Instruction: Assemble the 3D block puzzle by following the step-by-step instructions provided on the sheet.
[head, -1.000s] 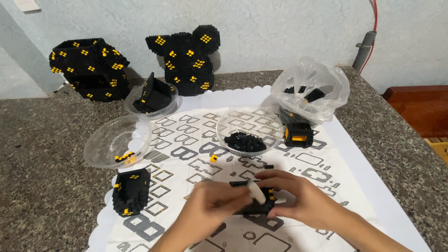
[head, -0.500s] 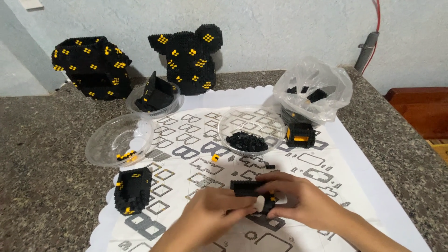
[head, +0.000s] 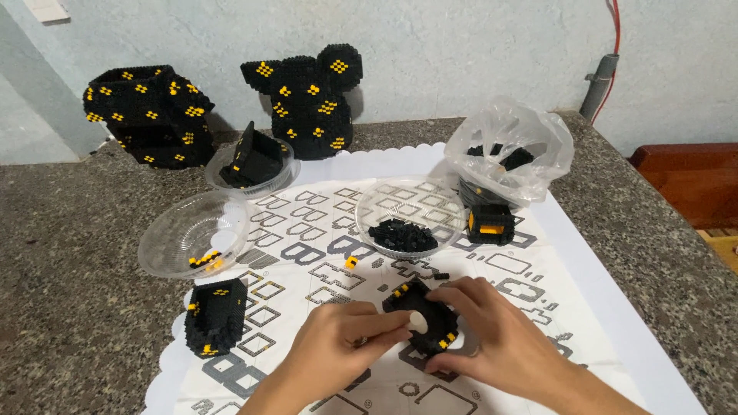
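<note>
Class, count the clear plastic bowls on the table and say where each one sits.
3. The left bowl holds a few yellow bricks; the back bowl holds a black block piece; the middle bowl holds loose black bricks. The plastic bag may hide another.

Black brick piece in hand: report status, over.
Left hand and right hand both grip black-and-yellow brick piece over printed sheet. Loose yellow brick nearby, clear of the hands.
</note>
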